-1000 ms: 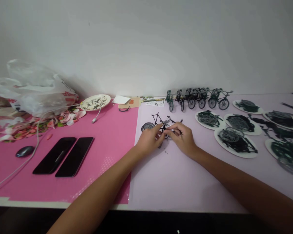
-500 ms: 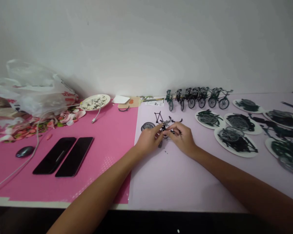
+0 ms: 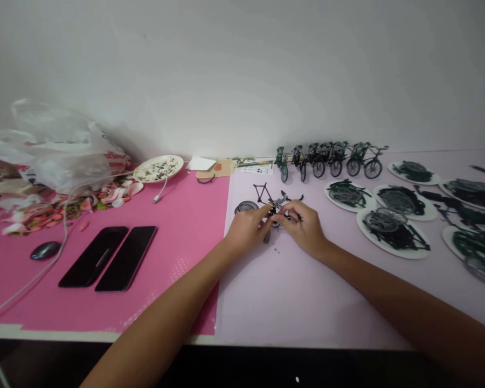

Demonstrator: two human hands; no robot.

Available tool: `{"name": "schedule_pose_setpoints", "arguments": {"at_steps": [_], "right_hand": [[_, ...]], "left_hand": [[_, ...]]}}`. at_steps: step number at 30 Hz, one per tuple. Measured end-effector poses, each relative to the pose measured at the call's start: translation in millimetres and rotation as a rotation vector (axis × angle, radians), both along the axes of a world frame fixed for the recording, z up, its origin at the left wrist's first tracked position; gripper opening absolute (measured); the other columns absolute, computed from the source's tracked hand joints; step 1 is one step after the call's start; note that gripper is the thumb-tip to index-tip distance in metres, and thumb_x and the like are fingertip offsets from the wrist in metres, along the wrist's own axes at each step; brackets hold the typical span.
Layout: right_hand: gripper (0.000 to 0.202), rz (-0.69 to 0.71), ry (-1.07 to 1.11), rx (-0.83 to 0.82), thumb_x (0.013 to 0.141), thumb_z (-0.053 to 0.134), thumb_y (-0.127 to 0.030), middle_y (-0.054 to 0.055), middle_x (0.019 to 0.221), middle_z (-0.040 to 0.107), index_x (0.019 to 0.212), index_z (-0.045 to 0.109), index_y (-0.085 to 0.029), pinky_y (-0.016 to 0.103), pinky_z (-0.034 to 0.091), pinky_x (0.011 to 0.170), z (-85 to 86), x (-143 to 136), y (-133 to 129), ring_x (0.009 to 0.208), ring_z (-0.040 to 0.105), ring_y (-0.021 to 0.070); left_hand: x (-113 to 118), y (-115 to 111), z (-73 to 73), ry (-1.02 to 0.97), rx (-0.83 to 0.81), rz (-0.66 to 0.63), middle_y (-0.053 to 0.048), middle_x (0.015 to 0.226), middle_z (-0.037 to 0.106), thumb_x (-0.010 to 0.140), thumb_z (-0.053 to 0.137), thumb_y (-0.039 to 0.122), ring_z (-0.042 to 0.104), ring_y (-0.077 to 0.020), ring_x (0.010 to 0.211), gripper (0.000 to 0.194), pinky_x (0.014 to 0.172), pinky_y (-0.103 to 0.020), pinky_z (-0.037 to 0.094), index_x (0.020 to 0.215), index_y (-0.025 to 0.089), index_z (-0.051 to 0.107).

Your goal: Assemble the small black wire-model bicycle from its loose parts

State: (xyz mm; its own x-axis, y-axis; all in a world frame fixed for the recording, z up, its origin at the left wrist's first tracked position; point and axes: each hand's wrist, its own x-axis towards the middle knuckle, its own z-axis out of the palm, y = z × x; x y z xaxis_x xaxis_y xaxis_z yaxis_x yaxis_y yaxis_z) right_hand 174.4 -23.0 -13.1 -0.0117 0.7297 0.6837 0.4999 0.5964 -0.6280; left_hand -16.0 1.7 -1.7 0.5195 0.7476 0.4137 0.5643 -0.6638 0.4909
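Note:
My left hand [image 3: 247, 230] and my right hand [image 3: 304, 224] meet over the pale lilac part of the table. Thumbs and forefingers of both are pinched together on a small dark model bicycle part [image 3: 272, 211], mostly hidden by the fingers. Just beyond them lie a dark bicycle frame [image 3: 262, 192] and, beside my left hand, a spoked model wheel [image 3: 246, 207]. Grey and black small parts [image 3: 282, 199] show behind the fingertips. A dark pedal-like piece [image 3: 267, 237] is under the hands, and tiny bits [image 3: 276, 249] lie nearer me.
Assembled model bicycles [image 3: 353, 161] stand in a row by the wall. White plates [image 3: 420, 254] of bicycle parts spread to the right. On the pink side are two phones [image 3: 125, 260], a mouse [image 3: 45, 250], a white cable [image 3: 64, 215], a plate of small pieces [image 3: 178, 167] and plastic bags [image 3: 68, 156].
The view has shifted very slightly, so everything sits a little to the right. Both hands keep their pinch on the small part, with hardly any visible movement.

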Motion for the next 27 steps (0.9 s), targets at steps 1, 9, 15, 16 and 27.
{"name": "schedule_pose_setpoints", "arguments": {"at_steps": [1, 9, 15, 16, 27], "right_hand": [[0.036, 0.001, -0.002, 0.0, 0.094, 0.074, -0.051, -0.007, 0.062, 0.037, 0.079, 0.062, -0.021, 0.029, 0.033, 0.06, 0.4, 0, 0, 0.057, 0.037, 0.0135], [0.037, 0.026, -0.02, -0.034, 0.095, 0.071, -0.056, -0.006, 0.063, 0.038, 0.085, 0.066, -0.021, 0.029, 0.034, 0.058, -0.8, 1, 1, 0.056, 0.039, 0.0137], [0.025, 0.045, -0.223, -0.001, 0.101, 0.067, -0.044, 0.002, 0.078, 0.061, 0.091, 0.07, -0.021, 0.031, 0.043, 0.068, 7.9, 15, 7, 0.071, 0.056, 0.0185], [0.022, 0.051, -0.27, 0.0, 0.102, 0.065, -0.04, 0.004, 0.082, 0.065, 0.091, 0.07, -0.021, 0.032, 0.045, 0.071, 9.4, 18, 8, 0.075, 0.058, 0.0194], [0.016, 0.226, -0.561, -0.117, 0.103, 0.062, -0.027, 0.007, 0.094, 0.074, 0.104, 0.077, -0.022, 0.034, 0.052, 0.079, -0.2, 26, 12, 0.089, 0.067, 0.022]], "left_hand": [[0, 0, -1.0, 0.015, 0.009, 0.003, -0.006, 0.087, 0.078, 0.102, 0.056, 0.027, 0.07, -0.0176, 0.07, 0.024, 0.066, -0.026, 0.046, 0.121, 0.02, 0.068], [1, -3, 5.1, -0.006, -0.04, 0.009, -0.005, 0.094, 0.079, 0.104, 0.053, 0.028, 0.07, -0.0176, 0.072, 0.019, 0.068, -0.027, 0.047, 0.115, 0.021, 0.067], [-2, 1, 7.6, -0.064, -0.079, 0.127, -0.005, 0.091, 0.077, 0.104, 0.052, 0.03, 0.073, -0.0196, 0.078, 0.027, 0.068, -0.026, 0.05, 0.126, 0.022, 0.065], [-2, 3, 7.0, -0.077, -0.092, 0.145, -0.005, 0.09, 0.077, 0.104, 0.052, 0.031, 0.074, -0.0197, 0.078, 0.028, 0.067, -0.026, 0.05, 0.127, 0.022, 0.065], [-3, 7, 6.2, -0.142, -0.195, 0.195, -0.003, 0.086, 0.076, 0.101, 0.055, 0.027, 0.071, -0.0183, 0.068, 0.024, 0.066, -0.027, 0.052, 0.121, 0.023, 0.069]]}}
